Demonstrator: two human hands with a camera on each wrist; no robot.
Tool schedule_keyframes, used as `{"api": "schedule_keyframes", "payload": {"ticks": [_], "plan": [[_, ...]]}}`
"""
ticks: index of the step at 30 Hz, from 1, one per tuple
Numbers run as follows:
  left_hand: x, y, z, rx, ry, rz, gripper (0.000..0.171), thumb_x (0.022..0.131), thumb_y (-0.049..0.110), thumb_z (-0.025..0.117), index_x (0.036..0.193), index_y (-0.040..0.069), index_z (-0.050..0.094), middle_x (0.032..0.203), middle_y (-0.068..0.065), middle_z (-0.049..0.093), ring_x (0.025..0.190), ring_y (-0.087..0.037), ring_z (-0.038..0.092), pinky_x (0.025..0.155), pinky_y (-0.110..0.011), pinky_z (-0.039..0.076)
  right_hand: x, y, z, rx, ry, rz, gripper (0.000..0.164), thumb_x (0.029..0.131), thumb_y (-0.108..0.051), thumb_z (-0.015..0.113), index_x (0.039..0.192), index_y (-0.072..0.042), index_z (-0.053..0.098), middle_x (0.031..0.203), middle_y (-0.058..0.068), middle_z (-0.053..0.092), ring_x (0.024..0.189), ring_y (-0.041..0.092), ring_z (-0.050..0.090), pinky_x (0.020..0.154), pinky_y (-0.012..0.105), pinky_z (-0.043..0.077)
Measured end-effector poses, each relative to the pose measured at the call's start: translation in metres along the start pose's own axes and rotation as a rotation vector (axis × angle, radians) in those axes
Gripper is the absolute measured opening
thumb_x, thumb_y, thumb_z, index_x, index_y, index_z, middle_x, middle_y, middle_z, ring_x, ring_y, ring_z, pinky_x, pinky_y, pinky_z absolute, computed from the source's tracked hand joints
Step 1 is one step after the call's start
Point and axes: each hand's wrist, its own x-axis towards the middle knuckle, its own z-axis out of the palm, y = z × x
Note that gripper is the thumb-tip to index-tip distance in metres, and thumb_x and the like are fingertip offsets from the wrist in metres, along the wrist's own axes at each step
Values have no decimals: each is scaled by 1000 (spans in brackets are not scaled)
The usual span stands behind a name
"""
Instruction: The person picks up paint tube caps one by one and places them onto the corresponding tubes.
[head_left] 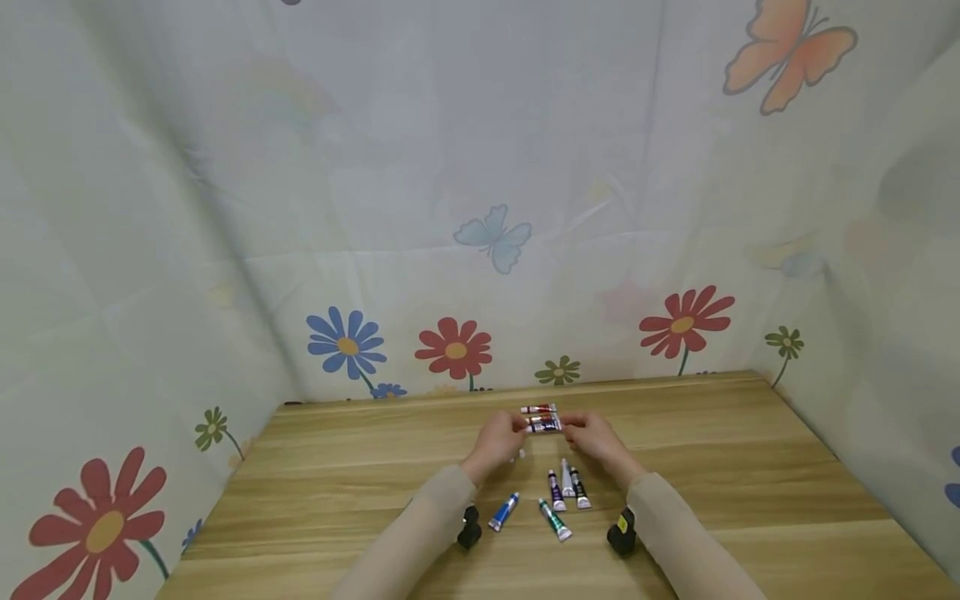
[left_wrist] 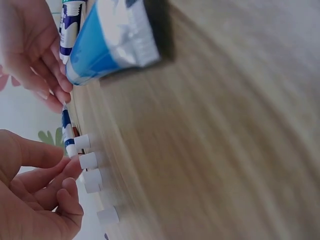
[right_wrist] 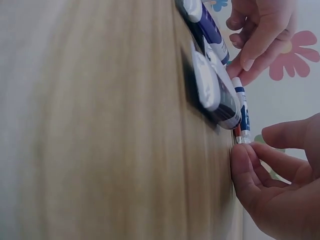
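Between my two hands is a dark blue paint tube (head_left: 545,427), lying crosswise at the back of the table. My left hand (head_left: 498,442) pinches its white-capped end, also visible in the left wrist view. At the flat crimped end, the thumb and fingers of my right hand (right_wrist: 280,185) pinch the tube. Just behind it lies an orange-red paint tube (head_left: 540,418), partly hidden. A red paint tube (head_left: 537,409) lies farther back, roughly parallel. Several small white caps (left_wrist: 92,181) stand beside my left hand.
Nearer me lie a purple tube (head_left: 556,490), a silvery-white tube (head_left: 567,478), a black tube (head_left: 580,488), a green tube (head_left: 554,520) and a blue tube (head_left: 503,512). A flower-printed curtain (head_left: 397,292) borders the wooden table (head_left: 337,483) at the back.
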Motion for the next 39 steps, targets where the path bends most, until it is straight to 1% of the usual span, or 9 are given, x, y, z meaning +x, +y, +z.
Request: {"api": "schedule_keyframes", "payload": {"ticks": [4,9,13,19,22,24,30,35,39], "plan": [[0,2,0,55,15,29,14,92,-2,66,103,-9,71,99,-19,71,81,-22,62,77,-39,55,2,2,0,-14,-15,15,30,98,-3,55,123,12,62,103,16,67,83,19,60,70,28,52],[1,4,1,86,11,31,15,94,0,65,105,-8,71,101,-19,72,85,-24,64,82,-43,55,5,4,-1,-18,-20,8,29,97,-2,55,121,14,62,99,16,67,80,17,59,67,26,51],[2,4,2,93,3,10,16,95,2,64,107,-6,72,103,-17,72,83,-20,62,79,-39,55,6,3,-2,-19,-35,5,30,97,-1,56,121,15,62,95,16,66,77,17,58,67,26,51],[3,3,3,66,-2,-17,17,95,1,64,108,-7,71,102,-18,71,73,-16,60,66,-30,52,8,1,-5,-36,-55,35,30,99,-4,55,122,13,63,96,13,66,79,16,58,69,26,51],[4,2,3,60,-8,-24,17,95,1,63,108,-6,71,100,-16,71,71,-15,59,63,-28,51,8,0,-5,-34,-58,46,30,99,-5,55,122,13,63,97,14,66,80,16,58,70,26,51],[3,2,3,60,-12,-25,17,95,1,63,107,-6,71,100,-16,71,71,-16,59,65,-30,52,8,0,-4,-28,-57,47,30,98,-4,55,122,13,63,97,14,66,80,16,58,70,26,51],[3,2,2,92,-5,-6,18,95,1,62,108,-6,72,103,-16,71,78,-17,59,74,-35,54,8,2,-4,-20,-68,22,31,96,-1,56,121,17,61,95,15,65,78,16,58,69,26,52],[3,2,2,105,0,14,16,94,0,62,105,-6,72,99,-15,71,75,-17,58,71,-33,52,8,2,-4,-37,-58,36,32,98,-3,56,123,15,61,100,15,67,81,17,60,72,28,53],[2,1,0,64,-6,10,18,94,-1,61,108,-7,71,103,-17,71,75,-17,60,69,-32,54,6,2,-4,-48,-50,45,32,99,-4,56,124,14,61,104,17,67,85,20,62,74,31,55]]}}
